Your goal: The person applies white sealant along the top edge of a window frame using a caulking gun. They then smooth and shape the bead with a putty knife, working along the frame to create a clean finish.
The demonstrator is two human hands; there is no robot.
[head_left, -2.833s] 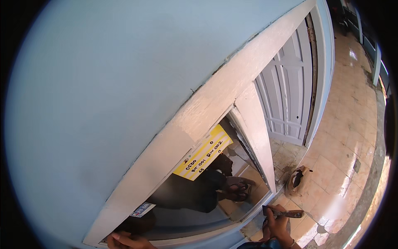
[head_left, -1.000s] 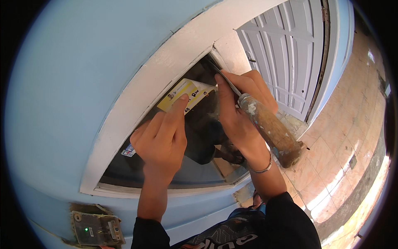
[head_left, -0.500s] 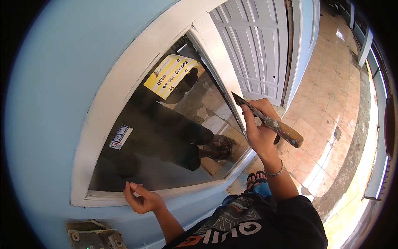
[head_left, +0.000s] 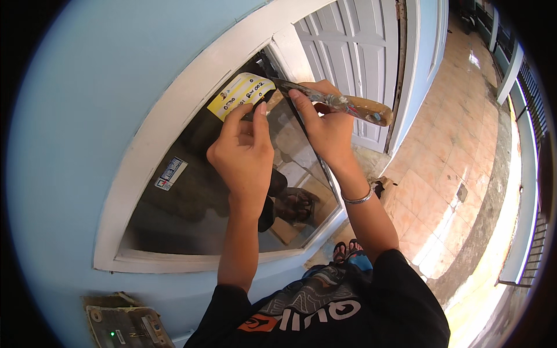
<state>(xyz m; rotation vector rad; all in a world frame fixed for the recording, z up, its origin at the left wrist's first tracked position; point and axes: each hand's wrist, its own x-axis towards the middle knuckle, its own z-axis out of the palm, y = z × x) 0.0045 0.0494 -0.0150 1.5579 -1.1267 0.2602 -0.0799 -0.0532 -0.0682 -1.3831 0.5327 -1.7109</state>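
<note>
My right hand (head_left: 333,130) is closed around a putty knife (head_left: 365,110) with a worn, paint-spotted wooden handle. Its dark blade points left, the tip close to the right corner of a yellow-and-white paper sticker (head_left: 246,87) on a dark window pane (head_left: 191,214). That corner curls off the glass. My left hand (head_left: 246,153) is raised in front of the pane, thumb and forefinger bent with a small gap between their tips. These fingertips overlap the sticker's lower edge; whether they touch it I cannot tell.
A white frame (head_left: 145,145) surrounds the pane, set in a light blue wall (head_left: 75,145). Lower on the glass is a small blue-and-white sticker (head_left: 171,174). A grey panelled door (head_left: 360,58) stands beyond. A metal box (head_left: 125,325) sits lower left; tiled floor (head_left: 447,156) stretches right.
My left hand has risen from the bottom of the frame to the yellow sticker, its fingertips parting slightly. My right hand has brought the putty knife up and left, to the sticker's right corner.
</note>
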